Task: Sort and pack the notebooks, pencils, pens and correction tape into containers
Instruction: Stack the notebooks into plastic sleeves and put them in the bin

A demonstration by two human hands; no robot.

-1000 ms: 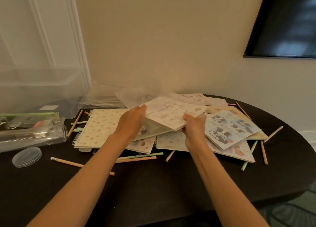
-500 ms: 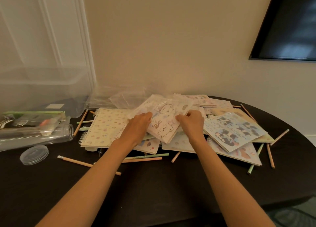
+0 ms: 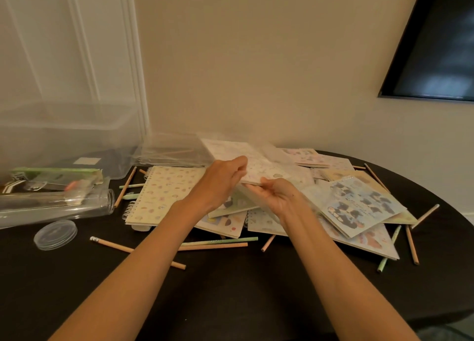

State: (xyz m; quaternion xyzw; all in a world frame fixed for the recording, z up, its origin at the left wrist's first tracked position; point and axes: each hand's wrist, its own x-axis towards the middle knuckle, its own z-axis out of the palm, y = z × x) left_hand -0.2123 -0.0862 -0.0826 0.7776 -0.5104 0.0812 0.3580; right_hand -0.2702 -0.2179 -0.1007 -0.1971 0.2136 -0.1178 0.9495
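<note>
**Item:** white notebook, pale printed cover, held tilted above the middle of the heap; its far end is blurred and seems veiled by clear film, though whether that is a wrapper cannot be told

**Held by:** left hand, fingers curled over the near left edge; right hand, palm turned up, fingers curled under the near edge; the hands are close together, both gripping this one book

**Beneath:** a heap of overlapping notebooks, among them a dotted spiral notebook to the left and a blue notebook with dark figures to the right

**Around:** pencils loose on the dark table, some tucked under covers

**Containers:** clear sleeves just behind the heap; clear bin at far left; clear tube on its side, its round lid off and beside it

**Step, as judged:** taking one notebook off the heap for packing; the task looks early, with most stock unsorted

**Handling note:** lift it straight up until free of its neighbours, keep the cover shut and the book supported from below, and avoid dragging other books, which could roll pencils off the table; which container is meant cannot be told
</note>
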